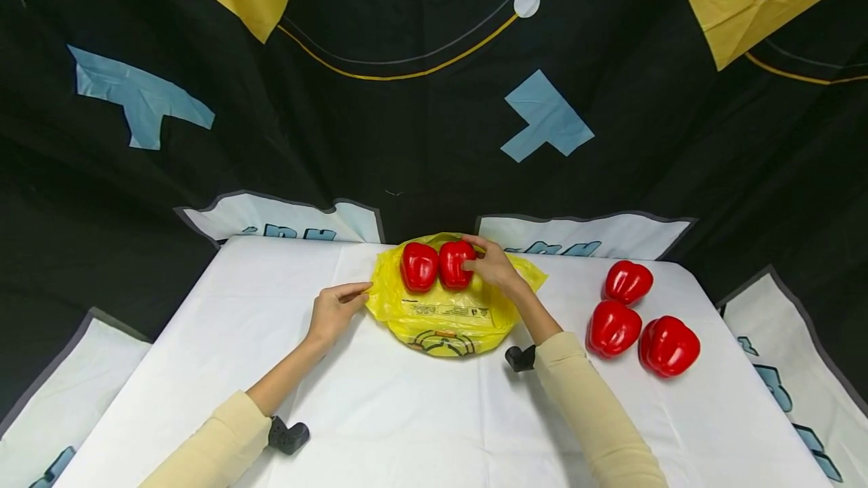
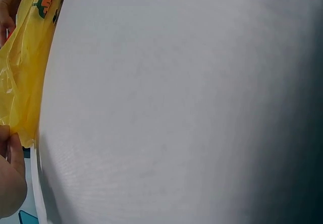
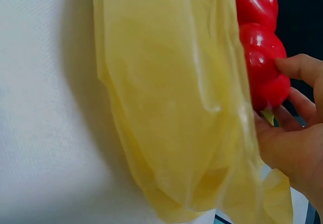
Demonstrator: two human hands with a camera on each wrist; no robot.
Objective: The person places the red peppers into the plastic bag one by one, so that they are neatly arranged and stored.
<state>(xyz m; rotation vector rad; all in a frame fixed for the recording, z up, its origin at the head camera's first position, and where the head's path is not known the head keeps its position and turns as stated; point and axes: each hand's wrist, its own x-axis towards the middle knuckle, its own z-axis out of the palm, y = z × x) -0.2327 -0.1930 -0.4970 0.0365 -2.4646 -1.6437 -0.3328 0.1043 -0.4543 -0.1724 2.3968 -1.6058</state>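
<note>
A yellow plastic bag (image 1: 444,322) lies on the table with two red bell peppers on it, a left one (image 1: 419,267) and a right one (image 1: 456,265). My right hand (image 1: 493,263) grips the right pepper between thumb and fingers; in the right wrist view the thumb presses the glossy red pepper (image 3: 265,62) beside the bag's wall (image 3: 166,93). At the bag's left edge my left hand (image 1: 335,311) pinches the plastic. The left wrist view shows the fingertips on the yellow bag (image 2: 22,82). Whether the peppers sit fully inside the bag is hard to tell.
Three more red bell peppers stand on the right of the white table (image 1: 407,420): a back one (image 1: 628,282), a middle one (image 1: 613,328) and a front one (image 1: 669,346). A black cloth (image 1: 420,141) with yellow and blue shapes hangs behind the table.
</note>
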